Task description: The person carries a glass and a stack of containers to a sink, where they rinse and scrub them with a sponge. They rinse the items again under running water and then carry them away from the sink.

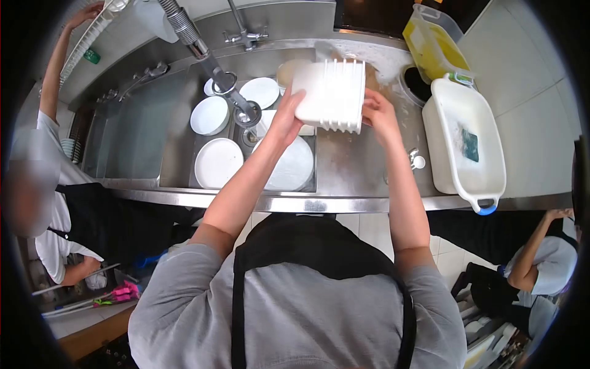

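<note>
A stack of white square dishes (329,95) is held tilted above the right part of the sink, its several rims showing as ridges on the right. My left hand (287,120) grips the stack from its left side, thumb across the face. On the opposite side, my right hand (380,117) has its fingers curled at the rims, partly hidden behind them. Below the stack, a large white plate (290,166) lies in the sink basin, next to another round plate (219,163). A white bowl (209,115) and an oval plate (259,93) lie farther back.
A spray faucet (247,113) hangs over the basin. On the right stand a white tub (448,175) with a green scouring pad (469,146) and a yellowish clear container (430,46). Measuring spoons (418,162) lie beside the tub. One person (52,203) works at left, another (547,264) at right.
</note>
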### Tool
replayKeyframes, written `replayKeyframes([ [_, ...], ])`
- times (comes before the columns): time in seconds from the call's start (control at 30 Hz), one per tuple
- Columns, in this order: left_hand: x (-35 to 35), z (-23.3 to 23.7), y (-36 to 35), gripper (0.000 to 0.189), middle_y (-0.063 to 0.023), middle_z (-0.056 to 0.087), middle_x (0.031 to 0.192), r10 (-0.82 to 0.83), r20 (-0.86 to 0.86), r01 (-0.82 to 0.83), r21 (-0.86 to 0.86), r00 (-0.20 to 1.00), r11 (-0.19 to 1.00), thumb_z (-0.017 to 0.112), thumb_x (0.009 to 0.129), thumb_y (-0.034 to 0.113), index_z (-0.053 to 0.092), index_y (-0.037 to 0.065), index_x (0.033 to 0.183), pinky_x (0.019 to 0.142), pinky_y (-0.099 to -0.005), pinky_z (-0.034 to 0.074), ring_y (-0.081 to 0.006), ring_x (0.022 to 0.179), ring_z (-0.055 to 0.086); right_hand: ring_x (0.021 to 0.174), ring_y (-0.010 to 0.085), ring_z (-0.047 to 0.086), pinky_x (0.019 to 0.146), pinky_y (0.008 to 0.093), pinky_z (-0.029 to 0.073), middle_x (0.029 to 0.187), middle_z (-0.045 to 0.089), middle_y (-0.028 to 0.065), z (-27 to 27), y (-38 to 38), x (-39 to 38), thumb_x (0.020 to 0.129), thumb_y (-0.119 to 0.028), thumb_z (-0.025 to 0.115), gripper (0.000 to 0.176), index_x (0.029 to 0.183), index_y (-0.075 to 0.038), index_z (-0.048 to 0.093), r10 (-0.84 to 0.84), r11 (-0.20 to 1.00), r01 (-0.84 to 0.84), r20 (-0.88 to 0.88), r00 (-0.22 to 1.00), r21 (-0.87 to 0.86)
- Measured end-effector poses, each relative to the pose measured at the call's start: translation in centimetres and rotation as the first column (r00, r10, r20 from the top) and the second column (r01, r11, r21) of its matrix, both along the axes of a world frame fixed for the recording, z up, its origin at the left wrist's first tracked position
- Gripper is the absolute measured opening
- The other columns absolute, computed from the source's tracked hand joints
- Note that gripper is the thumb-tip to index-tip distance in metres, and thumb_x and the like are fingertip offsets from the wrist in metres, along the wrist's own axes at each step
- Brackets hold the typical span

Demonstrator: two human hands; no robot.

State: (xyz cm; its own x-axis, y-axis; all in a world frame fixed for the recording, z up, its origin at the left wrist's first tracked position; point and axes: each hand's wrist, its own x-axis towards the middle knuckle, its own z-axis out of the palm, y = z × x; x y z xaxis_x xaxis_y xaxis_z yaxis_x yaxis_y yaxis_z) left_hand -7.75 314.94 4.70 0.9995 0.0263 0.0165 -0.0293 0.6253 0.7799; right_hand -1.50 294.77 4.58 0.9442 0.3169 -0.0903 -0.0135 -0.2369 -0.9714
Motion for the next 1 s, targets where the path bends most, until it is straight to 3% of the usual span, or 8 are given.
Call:
replayKeyframes([
  [0.1, -0.5, -1.1, -0.5, 0.054, -0.0066, 0.037, 0.126, -0.094, -0.049, 0.084, -0.168, 0.994, 0.982, 0.047, 0.085, 0.022, 0.02, 0.013, 0.131, 0.093, -0.038, 0.035, -0.0208, 0.116, 0.037, 0.091, 0.0182, 0.055, 0.073, 0.028, 0.047, 0.105, 0.054, 0.0109, -0.4, 0.4, -1.8, 0.078, -0.011, 0.055, 0.048, 0.121, -0.001, 0.035, 0.1, 0.813, 0.035, -0.198, 0.975, 0.581],
  [0.23, -3.1, -3.3, -0.6, 0.063, -0.0054, 0.031, 0.131, -0.233, -0.192, 0.215, -0.108, 0.953, 0.971, 0.05, 0.084, 0.034, 0.015, 0.015, 0.133, 0.094, -0.0413, 0.032, -0.0201, 0.118, 0.034, 0.095, 0.0202, 0.054, 0.079, 0.0301, 0.044, 0.107, 0.053, 0.0134, -1.0, -0.3, -4.0, 0.075, -0.005, 0.052, 0.046, 0.118, 0.002, 0.038, 0.213, 0.797, 0.04, -0.343, 0.915, 0.603],
  [0.47, -10.4, -8.9, 12.3, 0.035, -0.0054, 0.057, 0.103, -0.268, -0.725, 0.715, 0.42, 0.635, 0.558, 0.053, 0.082, 0.03, 0.056, 0.004, 0.107, 0.079, -0.0347, 0.045, -0.018, 0.094, 0.054, 0.095, 0.0244, 0.054, 0.083, 0.0307, 0.039, 0.103, 0.056, 0.0155, 0.5, -5.2, -6.6, 0.072, -0.003, 0.05, 0.04, 0.112, 0.002, 0.045, 0.033, 0.989, -0.033, -0.001, 0.999, -0.147],
  [0.73, -2.3, -8.8, 24.7, 0.027, -0.004, 0.062, 0.084, 0.337, -0.451, 0.19, 0.788, 0.826, 0.586, 0.059, 0.077, 0.026, 0.061, 0.006, 0.095, 0.066, -0.029, 0.044, -0.0137, 0.079, 0.057, 0.094, 0.0307, 0.053, 0.083, 0.0329, 0.038, 0.096, 0.057, 0.0205, -1.3, -5.1, -7.2, 0.068, -0.004, 0.051, 0.041, 0.109, 0.004, 0.047, 0.009, 0.901, 0.005, 0.03, 1.0, -0.433],
  [0.8, 1.8, -6.8, 24.8, 0.028, -0.0067, 0.059, 0.097, 0.362, -0.377, 0.223, 0.889, 0.853, 0.4, 0.056, 0.076, 0.017, 0.057, 0.005, 0.102, 0.077, -0.0343, 0.043, -0.0205, 0.09, 0.055, 0.094, 0.0323, 0.053, 0.083, 0.0339, 0.039, 0.097, 0.057, 0.0211, -2.3, -5.4, -7.9, 0.067, -0.004, 0.052, 0.042, 0.108, 0.003, 0.047, 0.092, 0.852, -0.061, 0.035, 0.995, -0.521],
  [0.87, 7.4, -10.5, 28.5, 0.034, -0.0131, 0.058, 0.102, 0.096, -0.012, 0.022, 0.994, 0.995, -0.111, 0.056, 0.076, 0.016, 0.053, 0.001, 0.107, 0.084, -0.0371, 0.041, -0.0265, 0.096, 0.054, 0.093, 0.0344, 0.054, 0.082, 0.0349, 0.04, 0.097, 0.057, 0.0216, -3.4, -5.6, -8.5, 0.067, -0.004, 0.052, 0.042, 0.108, 0.003, 0.047, 0.058, 0.843, -0.031, 0.033, 0.998, -0.537],
  [0.97, 13.6, -11.5, 27.6, 0.054, -0.0183, 0.044, 0.121, 0.121, 0.184, -0.195, 0.977, 0.976, 0.089, 0.058, 0.074, 0.019, 0.04, -0.001, 0.12, 0.094, -0.0399, 0.033, -0.0293, 0.114, 0.041, 0.091, 0.0392, 0.053, 0.079, 0.0394, 0.041, 0.093, 0.056, 0.0265, -3.7, -5.3, -8.7, 0.069, -0.006, 0.051, 0.038, 0.105, 0.005, 0.046, -0.014, 0.864, 0.052, 0.079, 0.997, -0.501],
  [1.0, 14.2, -8.7, 25.5, 0.062, -0.0175, 0.032, 0.129, 0.016, 0.241, -0.215, 0.893, 0.97, -0.396, 0.059, 0.073, 0.021, 0.032, 0.0, 0.125, 0.097, -0.0398, 0.028, -0.028, 0.121, 0.03, 0.091, 0.0392, 0.053, 0.079, 0.0394, 0.041, 0.093, 0.056, 0.0265, -3.6, -5.1, -8.7, 0.069, -0.006, 0.051, 0.038, 0.105, 0.005, 0.046, -0.016, 0.865, 0.057, 0.086, 0.996, -0.498],
])
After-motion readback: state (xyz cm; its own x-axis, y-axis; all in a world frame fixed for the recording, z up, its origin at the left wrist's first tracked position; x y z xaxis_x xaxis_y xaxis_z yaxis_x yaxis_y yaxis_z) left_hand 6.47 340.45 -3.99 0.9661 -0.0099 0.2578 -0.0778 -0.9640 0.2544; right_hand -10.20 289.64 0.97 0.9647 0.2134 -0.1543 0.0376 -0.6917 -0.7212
